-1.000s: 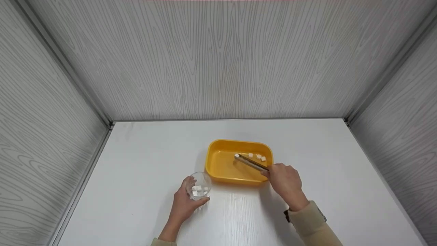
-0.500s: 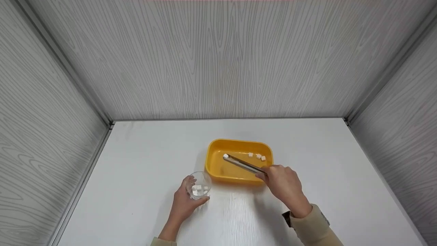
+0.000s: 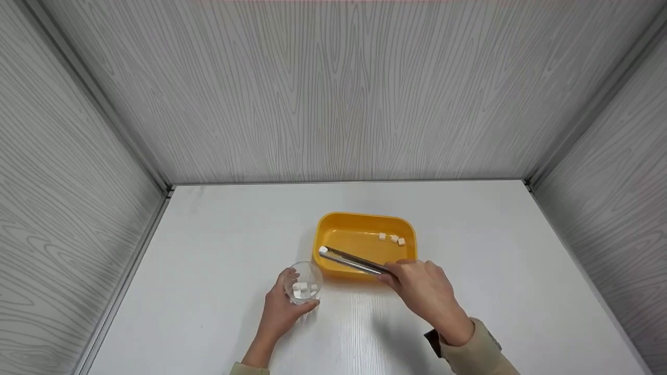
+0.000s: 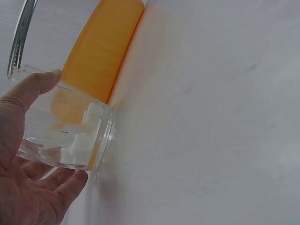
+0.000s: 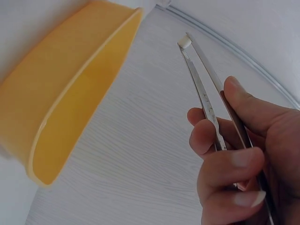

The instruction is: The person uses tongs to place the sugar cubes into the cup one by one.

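Fingers (image 5: 227,164) of the right hand (image 3: 423,291) are curled round a pair of slim, shiny metal tongs (image 3: 354,262), thumb on one arm and fingertips on the other, and the tong tips have a small white cube (image 5: 184,42) pinched between them. From the head view that cube sits over the near left corner of a yellow-orange, rounded rectangular tray (image 3: 359,222), pretty close to the cup on the other side. Said cup is a clear, see-through tumbler (image 3: 306,272), and the left hand (image 3: 281,310) has it gripped, thumb on one side and fingers on the other, just beside that same corner; can't tell if cup and tray touch. A few white cubes (image 3: 304,286) are lying at the bottom of it. Three more loose white cubes (image 3: 394,239) lie toward the tray's far right. It's all on a white desk (image 3: 219,245), with grey wood-grain panels (image 3: 333,94) around the back and sides, and both sleeves (image 3: 477,350) are beige.
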`<state>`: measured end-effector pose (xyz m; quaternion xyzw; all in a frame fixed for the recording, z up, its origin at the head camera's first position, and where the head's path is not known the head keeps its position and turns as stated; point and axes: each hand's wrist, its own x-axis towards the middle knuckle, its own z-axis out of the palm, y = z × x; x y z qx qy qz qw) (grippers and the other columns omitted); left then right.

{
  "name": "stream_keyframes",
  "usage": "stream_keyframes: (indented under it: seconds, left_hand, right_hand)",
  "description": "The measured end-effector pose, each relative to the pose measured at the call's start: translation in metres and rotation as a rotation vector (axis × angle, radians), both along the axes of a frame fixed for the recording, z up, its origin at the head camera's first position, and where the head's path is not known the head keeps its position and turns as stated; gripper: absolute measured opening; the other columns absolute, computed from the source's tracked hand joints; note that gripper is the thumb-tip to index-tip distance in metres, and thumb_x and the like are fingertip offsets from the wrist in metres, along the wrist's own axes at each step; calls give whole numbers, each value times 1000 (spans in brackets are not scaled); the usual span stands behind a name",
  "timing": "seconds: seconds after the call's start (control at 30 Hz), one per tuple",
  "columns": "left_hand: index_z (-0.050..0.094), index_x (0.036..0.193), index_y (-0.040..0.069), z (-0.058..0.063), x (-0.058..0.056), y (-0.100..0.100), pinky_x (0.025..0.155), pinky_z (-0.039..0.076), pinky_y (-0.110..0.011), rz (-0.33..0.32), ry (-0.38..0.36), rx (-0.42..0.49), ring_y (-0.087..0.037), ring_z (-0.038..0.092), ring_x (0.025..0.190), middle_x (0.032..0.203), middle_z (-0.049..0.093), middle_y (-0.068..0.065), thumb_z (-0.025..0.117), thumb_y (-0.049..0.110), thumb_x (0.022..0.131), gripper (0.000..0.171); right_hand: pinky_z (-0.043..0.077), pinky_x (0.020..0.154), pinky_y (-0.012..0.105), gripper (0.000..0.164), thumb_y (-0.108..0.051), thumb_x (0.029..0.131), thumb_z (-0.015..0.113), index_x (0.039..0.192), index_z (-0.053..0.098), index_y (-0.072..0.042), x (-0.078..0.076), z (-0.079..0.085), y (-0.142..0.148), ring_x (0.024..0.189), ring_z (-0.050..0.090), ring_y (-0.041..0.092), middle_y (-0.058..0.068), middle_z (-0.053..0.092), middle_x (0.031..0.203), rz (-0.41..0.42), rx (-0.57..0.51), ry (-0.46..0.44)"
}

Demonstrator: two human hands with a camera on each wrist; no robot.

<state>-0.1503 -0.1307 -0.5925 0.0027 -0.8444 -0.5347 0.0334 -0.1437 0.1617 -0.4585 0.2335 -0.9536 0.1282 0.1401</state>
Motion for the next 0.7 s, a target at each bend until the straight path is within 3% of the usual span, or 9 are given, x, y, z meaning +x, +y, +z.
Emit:
stream_keyframes:
  seconds: [0.5, 0.7]
  left_hand:
    - [39, 143, -1, -1, 0, 0, 109, 39, -47, 6, 2, -22, -34, 50, 128, 137, 55, -18, 91, 29, 66, 98]
    - [39, 143, 1, -1, 0, 0, 110, 37, -46, 7, -13, -22, -34, 48, 130, 139, 54, -17, 91, 29, 66, 97]
  right_hand:
    - [35, 43, 22, 28, -45, 82, 73, 75, 61, -21, 7, -5, -11, 50, 43, 6, -11, 45, 62, 111, 15, 17]
    - [38, 43, 25, 32, -47, 83, 74, 82, 65, -16, 4, -7, -7, 50, 48, 11, -7, 53, 67, 84, 28, 41]
